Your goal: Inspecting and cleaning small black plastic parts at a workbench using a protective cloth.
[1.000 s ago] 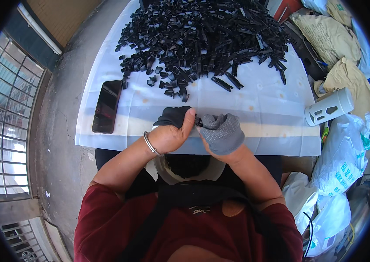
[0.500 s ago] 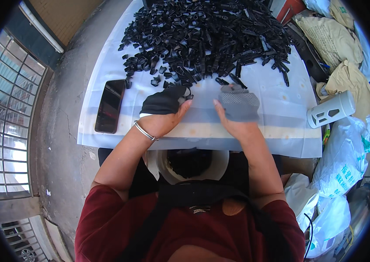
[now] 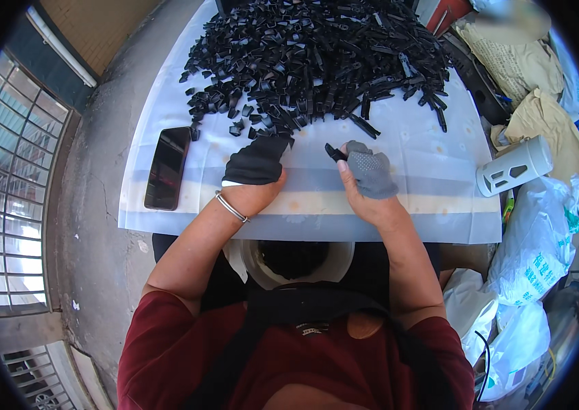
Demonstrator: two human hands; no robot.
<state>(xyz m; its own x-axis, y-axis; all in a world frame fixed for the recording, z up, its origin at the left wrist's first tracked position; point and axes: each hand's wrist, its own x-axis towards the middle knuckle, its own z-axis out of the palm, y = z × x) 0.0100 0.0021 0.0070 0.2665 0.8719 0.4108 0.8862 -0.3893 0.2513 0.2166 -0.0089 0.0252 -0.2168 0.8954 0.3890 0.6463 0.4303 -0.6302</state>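
Observation:
Between the thumb and fingers of my right hand [image 3: 370,174], in a grey dotted fingerless glove, is a small elongated black plastic piece [image 3: 334,152], its end pointing up and left. My left hand [image 3: 257,167] wears a black glove and a silver bangle at the wrist. Its fingers are curled in just short of the near edge of the pile; the glove hides whatever they hold. The large pile [image 3: 303,61] of small black plastic parts covers the far part of the table, short curved ones mostly on the left, longer clip-like ones on the right.
A phone [image 3: 168,167] lies at the left of the white-covered table [image 3: 426,212]. A pale cup-like holder [image 3: 515,166] stands tilted at the right edge. On my lap is a bucket [image 3: 345,263] with black contents. Sacks and plastic bags [image 3: 532,246] crowd the right side.
My right hand has closed on a black piece and drawn slightly back from the pile. My left thumb has tucked closer to its fingers; the small piece seen there is now hidden.

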